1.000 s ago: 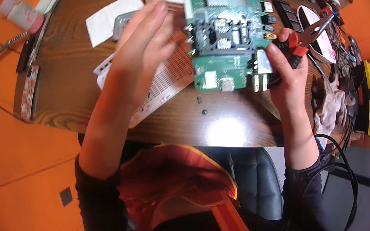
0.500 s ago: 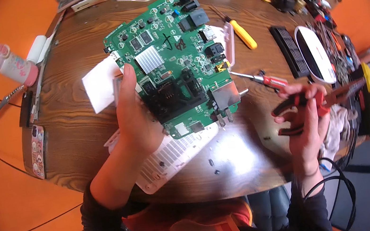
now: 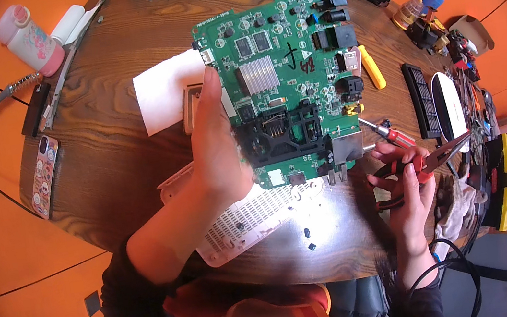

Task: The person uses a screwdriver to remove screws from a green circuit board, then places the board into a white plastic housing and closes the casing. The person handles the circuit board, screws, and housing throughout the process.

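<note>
My left hand [image 3: 217, 154] grips a green circuit board [image 3: 290, 77] by its left edge, thumb on the face and the other fingers hidden behind. The board is raised above the table, showing a silver heat sink [image 3: 259, 75], a black card-slot frame [image 3: 282, 131] and a row of ports down its right side. To the right, my right hand [image 3: 407, 201] is closed round red-handled pliers [image 3: 438, 157], whose jaws point away to the right. Its fingertips are close to the board's lower right corner. Under the board lies a white vented plastic cover [image 3: 225, 231].
Small black pieces [image 3: 309, 239] lie near the table's front edge. A red screwdriver [image 3: 400, 138] and a yellow-handled tool [image 3: 372, 68] rest right of the board. A bottle [image 3: 29, 41] and a phone [image 3: 45, 178] are at left; a keyboard-like black strip [image 3: 420, 100] and a white device [image 3: 447, 104] at right.
The view has shifted, so table things sit differently in the picture. The board has turned slightly more upright, and my right hand with the pliers is closer to its lower right corner.
</note>
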Demonstrator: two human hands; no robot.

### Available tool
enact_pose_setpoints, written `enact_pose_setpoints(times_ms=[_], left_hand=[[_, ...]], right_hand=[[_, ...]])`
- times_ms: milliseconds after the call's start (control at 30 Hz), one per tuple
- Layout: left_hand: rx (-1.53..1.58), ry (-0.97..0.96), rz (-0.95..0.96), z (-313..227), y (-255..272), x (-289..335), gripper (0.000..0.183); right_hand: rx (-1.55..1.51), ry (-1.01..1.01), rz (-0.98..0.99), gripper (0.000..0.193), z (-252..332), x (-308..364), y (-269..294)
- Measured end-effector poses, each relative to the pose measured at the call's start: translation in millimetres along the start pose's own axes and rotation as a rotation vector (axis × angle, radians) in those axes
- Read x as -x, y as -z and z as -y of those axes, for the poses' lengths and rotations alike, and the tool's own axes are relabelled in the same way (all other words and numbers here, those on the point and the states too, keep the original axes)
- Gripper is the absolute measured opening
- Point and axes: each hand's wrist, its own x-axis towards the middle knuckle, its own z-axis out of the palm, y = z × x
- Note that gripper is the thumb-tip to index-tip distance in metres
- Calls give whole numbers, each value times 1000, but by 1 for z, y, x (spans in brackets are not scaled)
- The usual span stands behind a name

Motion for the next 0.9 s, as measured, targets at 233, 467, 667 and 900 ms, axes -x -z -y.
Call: enact_pose_setpoints(times_ms=[233, 467, 667, 900], left_hand=[[-33, 0, -125, -3, -6, 0, 49], [-112, -37, -152, -2, -6, -2, 48], [-109, -50, -191, 0, -7, -2, 46], [-172, -56, -273, 0, -9, -3, 43]], right_hand=[[10, -42, -2, 16, 1, -2, 1], [4, -71, 12, 16, -1, -4, 0], [13, -69, 18, 14, 0, -4, 0], [7, -78, 29, 13, 0, -4, 0]])
